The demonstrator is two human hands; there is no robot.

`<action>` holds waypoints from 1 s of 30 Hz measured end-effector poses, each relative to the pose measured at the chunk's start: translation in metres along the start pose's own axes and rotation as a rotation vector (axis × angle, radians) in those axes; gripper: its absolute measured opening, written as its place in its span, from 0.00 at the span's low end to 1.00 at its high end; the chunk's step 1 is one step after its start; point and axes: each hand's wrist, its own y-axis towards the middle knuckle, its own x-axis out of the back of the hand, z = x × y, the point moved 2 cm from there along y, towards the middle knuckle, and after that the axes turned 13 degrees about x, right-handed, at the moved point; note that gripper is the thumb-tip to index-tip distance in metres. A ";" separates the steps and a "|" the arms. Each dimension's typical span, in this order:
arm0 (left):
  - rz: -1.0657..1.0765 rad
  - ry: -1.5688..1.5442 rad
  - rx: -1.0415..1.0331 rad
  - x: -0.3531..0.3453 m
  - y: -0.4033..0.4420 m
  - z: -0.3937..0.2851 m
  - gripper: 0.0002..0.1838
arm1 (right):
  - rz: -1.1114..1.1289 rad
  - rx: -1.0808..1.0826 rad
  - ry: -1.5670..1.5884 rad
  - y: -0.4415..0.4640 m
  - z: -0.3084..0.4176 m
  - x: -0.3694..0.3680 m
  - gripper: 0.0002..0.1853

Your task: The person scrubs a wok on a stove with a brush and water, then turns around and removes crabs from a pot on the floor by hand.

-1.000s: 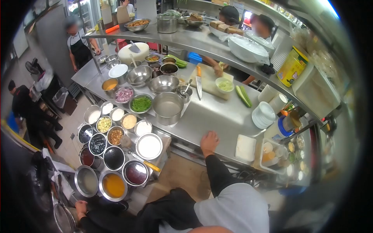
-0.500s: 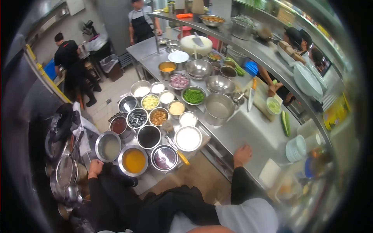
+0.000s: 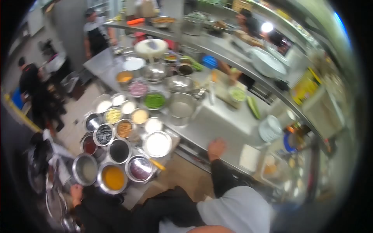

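Observation:
My right hand [image 3: 217, 148] rests on the front edge of the steel counter [image 3: 196, 136], fingers spread and holding nothing. Down at the left, my left hand [image 3: 76, 194] is closed, its fingers curled and smeared by motion. Whatever it may hold is hidden. Nearest to it stands a metal pot of cloudy pale liquid [image 3: 85, 169], and beside that a bowl of orange liquid [image 3: 112, 178]. Farther right is a container of dark red sauce [image 3: 139, 169] with a yellow-handled utensil [image 3: 158, 164] by it.
Several bowls of ingredients, including chopped greens [image 3: 154, 100], crowd the left side. A knife [image 3: 212, 87] lies by a cutting board [image 3: 225, 87], where another person's hand [image 3: 234, 75] works. Stacked white bowls [image 3: 270, 128] stand at the right. Two people [image 3: 35, 85] are at the left.
My view has swung right, so everything sits farther left in the frame and is more blurred. Both my hands stay at about the same places on the surfaces.

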 end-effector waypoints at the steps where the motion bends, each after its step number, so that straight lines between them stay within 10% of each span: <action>1: -0.017 0.022 -0.015 0.001 0.002 0.002 0.10 | 0.062 -0.009 -0.011 0.004 0.005 0.012 0.25; 21: 0.176 -0.173 0.251 0.020 -0.013 0.001 0.05 | 0.023 -0.005 0.092 0.004 0.011 0.015 0.22; 24: 0.022 0.833 -0.334 0.025 0.058 0.096 0.17 | 0.031 -0.009 0.079 0.001 0.009 0.023 0.22; 30: 0.048 0.341 0.256 0.046 -0.109 -0.061 0.29 | 0.026 -0.021 0.057 0.001 0.011 0.023 0.21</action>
